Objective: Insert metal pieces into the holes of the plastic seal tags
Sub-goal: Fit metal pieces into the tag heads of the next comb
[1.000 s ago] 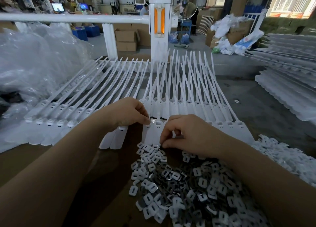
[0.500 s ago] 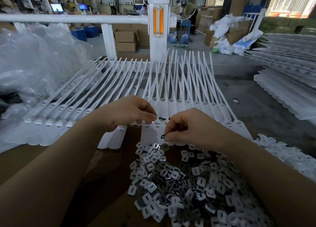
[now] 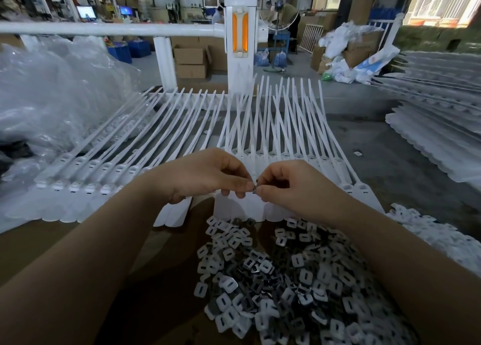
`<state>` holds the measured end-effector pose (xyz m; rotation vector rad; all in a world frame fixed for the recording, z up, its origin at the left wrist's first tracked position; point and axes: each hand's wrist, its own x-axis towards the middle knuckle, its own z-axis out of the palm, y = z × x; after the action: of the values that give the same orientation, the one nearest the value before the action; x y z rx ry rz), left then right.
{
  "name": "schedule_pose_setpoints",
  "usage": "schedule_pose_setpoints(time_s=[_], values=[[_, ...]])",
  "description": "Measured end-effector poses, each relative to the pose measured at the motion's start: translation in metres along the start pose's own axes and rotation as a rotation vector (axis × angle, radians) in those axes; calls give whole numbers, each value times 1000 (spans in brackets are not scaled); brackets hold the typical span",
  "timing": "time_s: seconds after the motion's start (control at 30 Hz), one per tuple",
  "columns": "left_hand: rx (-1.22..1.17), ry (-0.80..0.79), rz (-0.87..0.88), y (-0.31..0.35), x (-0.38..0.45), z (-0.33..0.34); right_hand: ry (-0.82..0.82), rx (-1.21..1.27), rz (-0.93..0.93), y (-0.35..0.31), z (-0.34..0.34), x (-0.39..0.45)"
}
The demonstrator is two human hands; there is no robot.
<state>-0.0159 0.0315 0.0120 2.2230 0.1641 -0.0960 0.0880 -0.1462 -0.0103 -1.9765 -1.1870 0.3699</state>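
While both hands met at frame centre, a single metal piece [image 3: 254, 187] sat pinched between them, small and dark, just above the tag heads. Left hand [image 3: 208, 175]: fingers curled, thumb and forefinger tips closed on the piece from 9 o'clock. Right hand [image 3: 291, 186]: fingers curled likewise, tips on the same piece from 3 o'clock. Which hand bore the load could not be told.

Tags [image 3: 247, 141] lay in a fanned row, long axes running roughly 6 to 12 o'clock, straps pointing away toward the post [image 3: 240, 45], heads with their holes at the near end. The head directly under the pinch was mostly hidden by the fingers; its hole could not be seen. Judged: the target hole lay just below and slightly toward 12 o'clock of the fingertips, both hands about equally near, so the next move would be a short downward press.

Loose pile of pieces [image 3: 286, 279] lay at 6 o'clock, near the wrists. More tags were stacked at 3 o'clock [image 3: 429, 141]. Clear bags [image 3: 57, 97] at 9 o'clock.
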Motion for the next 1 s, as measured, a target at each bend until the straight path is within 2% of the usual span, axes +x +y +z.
schedule_pose_setpoints(time_s=[0.23,0.3,0.47,0.57,1.0], values=[[2,19,19,2,1,4,14,19,0,1,3,2],[-16,66,4,0,2,3,45,4,-10,2,4,3],[-79,304,-211,-12,8,1,131,-59,39,8,3,5],[-123,370,-300,-14,12,4,119,-81,53,10,4,5],[-47,312,-364,-11,17,10,98,-91,51,11,5,5]])
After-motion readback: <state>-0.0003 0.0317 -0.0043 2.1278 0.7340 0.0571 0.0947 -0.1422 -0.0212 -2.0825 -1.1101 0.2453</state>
